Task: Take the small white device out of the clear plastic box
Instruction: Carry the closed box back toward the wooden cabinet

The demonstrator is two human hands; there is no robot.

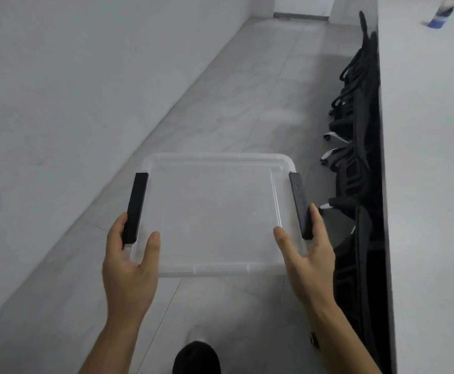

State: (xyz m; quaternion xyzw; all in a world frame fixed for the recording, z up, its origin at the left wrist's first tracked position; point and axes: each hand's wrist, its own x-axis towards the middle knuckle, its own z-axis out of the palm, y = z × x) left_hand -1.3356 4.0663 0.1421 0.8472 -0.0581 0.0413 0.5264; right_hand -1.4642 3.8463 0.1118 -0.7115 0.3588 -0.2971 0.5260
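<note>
Grey tiled floor (220,90) below, a white wall (58,76) on the left, a long white surface (423,157) on the right with black chairs (355,117) tucked under it. In the middle, up in the air, the clear plastic box (215,211), lid on, with a black latch (135,206) on the left side and another black latch (298,203) on the right side. Left grip (128,263) clamped on the near left corner, thumb on top of the lid, fingers beside the latch. Right grip (309,255) clamped the same way on the near right corner. No sure sign of the small white device through the lid; only a tiny pale speck near the right side, too small to tell. Probably inside, so no tipping. Best to hold the box flat and level with both sides at the same height. Better to set it down first, on the surface at the right or on the floor, since opening it in the air needs a free grip. Then flip both latches up, lift the lid straight off, and look inside before reaching in. Watch the dark shoe (196,357) below, and step with care.
</note>
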